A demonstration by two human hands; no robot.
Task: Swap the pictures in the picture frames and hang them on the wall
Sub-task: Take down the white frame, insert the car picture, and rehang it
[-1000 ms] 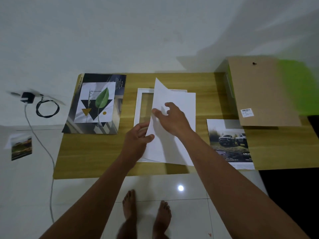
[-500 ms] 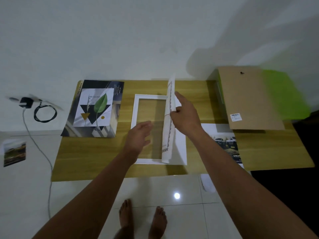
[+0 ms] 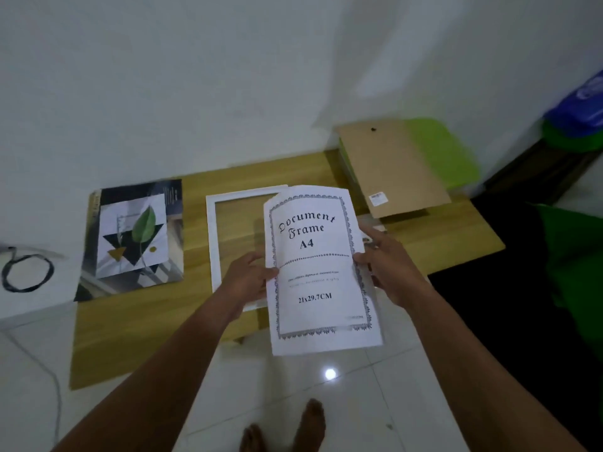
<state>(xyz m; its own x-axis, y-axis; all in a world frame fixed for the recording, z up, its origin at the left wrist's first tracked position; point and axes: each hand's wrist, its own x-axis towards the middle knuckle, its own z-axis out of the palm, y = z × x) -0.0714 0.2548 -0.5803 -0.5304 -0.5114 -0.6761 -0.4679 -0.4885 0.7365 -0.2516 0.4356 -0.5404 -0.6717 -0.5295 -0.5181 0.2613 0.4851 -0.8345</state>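
Seen from above, a person's two hands hold a printed sheet in the centre of the picture, lifted above the near edge of a low wooden counter. The sheet faces the camera and reads "Document Frame A4" and "21x29.7CM" inside an ornate border. The left hand pinches its left edge, thumb on the front. The right hand grips its right edge, fingers curled behind.

Behind the sheet, a white picture frame lies flat on the counter, wood showing through its opening. At centre left lies a leaf picture. At upper right, a brown backing board lies over a green object. A black cable loop sits at far left. Bare feet stand on pale floor tiles at the bottom.
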